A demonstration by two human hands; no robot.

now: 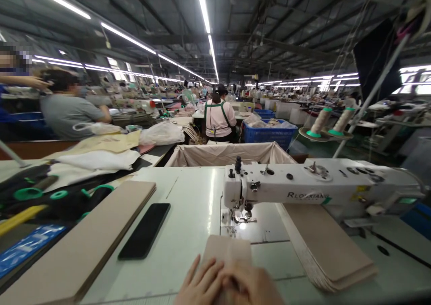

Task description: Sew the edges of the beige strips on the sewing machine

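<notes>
A beige fabric piece lies on the pale green table just in front of the sewing machine's presser foot. My left hand rests on its left edge with the fingers apart. Over the right part of the same piece is my right hand, its fingers curled and pressed together at the fabric; the fingertips are blurred and partly hidden. The near end of the piece is covered by both hands.
A white sewing machine spans the right side. Beige stacks lie at the left and under the machine arm. A black phone is left of centre. Behind the table are a cloth-lined bin and a seated person.
</notes>
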